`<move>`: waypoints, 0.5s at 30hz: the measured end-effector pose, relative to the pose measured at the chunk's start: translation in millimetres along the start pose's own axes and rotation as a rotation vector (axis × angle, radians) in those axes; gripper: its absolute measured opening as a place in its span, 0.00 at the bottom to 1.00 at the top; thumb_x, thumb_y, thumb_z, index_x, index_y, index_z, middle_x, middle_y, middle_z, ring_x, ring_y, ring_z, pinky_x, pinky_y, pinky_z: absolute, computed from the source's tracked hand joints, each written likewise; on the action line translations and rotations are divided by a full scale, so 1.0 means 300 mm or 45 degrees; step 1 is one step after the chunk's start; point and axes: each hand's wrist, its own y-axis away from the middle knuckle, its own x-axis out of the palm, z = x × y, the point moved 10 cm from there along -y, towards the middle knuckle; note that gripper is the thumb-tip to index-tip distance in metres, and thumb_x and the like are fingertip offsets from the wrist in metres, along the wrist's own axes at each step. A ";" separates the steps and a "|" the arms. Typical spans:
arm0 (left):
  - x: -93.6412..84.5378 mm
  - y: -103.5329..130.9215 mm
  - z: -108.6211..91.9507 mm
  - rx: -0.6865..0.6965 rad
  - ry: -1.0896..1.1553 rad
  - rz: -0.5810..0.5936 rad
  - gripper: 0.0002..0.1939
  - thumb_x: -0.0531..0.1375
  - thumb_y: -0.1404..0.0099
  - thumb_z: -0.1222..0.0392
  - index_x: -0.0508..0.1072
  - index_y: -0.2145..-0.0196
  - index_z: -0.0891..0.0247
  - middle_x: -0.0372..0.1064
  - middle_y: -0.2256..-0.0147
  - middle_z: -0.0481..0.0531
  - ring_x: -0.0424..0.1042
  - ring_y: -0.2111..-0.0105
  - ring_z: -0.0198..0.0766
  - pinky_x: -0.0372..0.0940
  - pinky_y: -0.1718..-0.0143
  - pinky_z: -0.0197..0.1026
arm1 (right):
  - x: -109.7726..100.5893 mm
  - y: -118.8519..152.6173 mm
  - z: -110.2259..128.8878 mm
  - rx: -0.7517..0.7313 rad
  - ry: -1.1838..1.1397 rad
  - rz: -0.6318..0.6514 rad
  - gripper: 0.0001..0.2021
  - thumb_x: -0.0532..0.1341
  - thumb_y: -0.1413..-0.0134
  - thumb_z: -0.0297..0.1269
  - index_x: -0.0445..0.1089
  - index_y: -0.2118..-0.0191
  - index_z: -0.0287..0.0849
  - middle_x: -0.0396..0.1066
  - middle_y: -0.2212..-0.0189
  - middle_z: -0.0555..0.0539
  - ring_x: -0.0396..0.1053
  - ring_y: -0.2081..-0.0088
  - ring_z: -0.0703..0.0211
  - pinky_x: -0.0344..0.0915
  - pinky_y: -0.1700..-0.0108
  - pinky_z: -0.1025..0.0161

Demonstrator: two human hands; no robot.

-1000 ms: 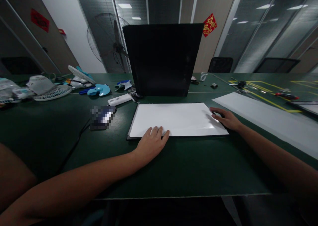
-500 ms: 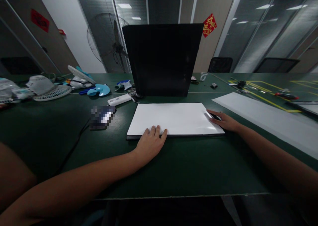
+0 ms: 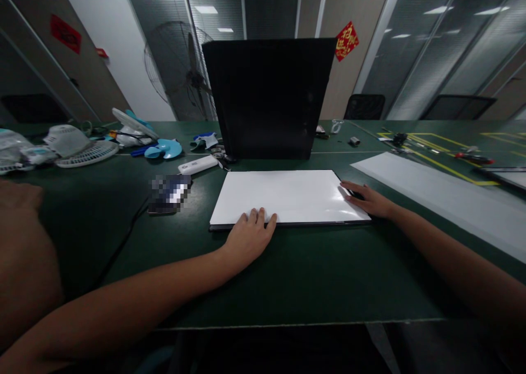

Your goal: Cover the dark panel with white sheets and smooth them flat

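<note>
White sheet (image 3: 283, 190) lies flat over a dark board (image 3: 222, 227), set well back from the near edge of the table (image 3: 308, 286) and roughly parallel to it. The board shows as a thin rim on the near side. Left hand (image 3: 250, 237): palm down, fingers slightly spread, tips resting on the sheet's near margin left of its middle, grasping nothing; probably there to keep the sheet from sliding. Right hand (image 3: 372, 203): at the sheet's right end, fingertips on its margin, a dark bit showing between finger and thumb, perhaps the board's rim; cannot tell whether it grips. The sheet thus lies between the two hands and mostly beyond the left, central perhaps for easy reach with both. Upright black panel (image 3: 271, 100) behind it, toward the far edge. Pixelated device (image 3: 170, 194) to the left; long white strip (image 3: 435, 198) slants toward the table's right side, apart from the right hand.
</note>
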 end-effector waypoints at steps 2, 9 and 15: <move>-0.005 0.001 -0.001 0.003 -0.011 -0.009 0.28 0.55 0.25 0.69 0.62 0.29 0.65 0.65 0.36 0.76 0.71 0.39 0.61 0.72 0.46 0.60 | 0.002 0.000 0.004 -0.014 0.009 0.003 0.31 0.52 0.32 0.56 0.63 0.28 0.53 0.53 0.26 0.45 0.51 0.27 0.35 0.37 0.28 0.26; -0.002 0.002 -0.009 0.030 -0.032 0.028 0.29 0.54 0.24 0.68 0.60 0.28 0.65 0.64 0.35 0.76 0.71 0.39 0.62 0.72 0.46 0.58 | -0.083 -0.001 -0.084 0.038 0.210 -0.136 0.31 0.51 0.31 0.55 0.68 0.32 0.43 0.60 0.29 0.38 0.56 0.29 0.37 0.53 0.29 0.37; 0.009 0.001 -0.008 0.043 -0.014 0.017 0.29 0.56 0.25 0.69 0.60 0.28 0.66 0.64 0.35 0.78 0.71 0.39 0.63 0.72 0.48 0.59 | -0.262 0.133 -0.408 0.651 0.603 -0.337 0.37 0.48 0.30 0.58 0.58 0.26 0.37 0.51 0.27 0.27 0.43 0.26 0.31 0.44 0.32 0.26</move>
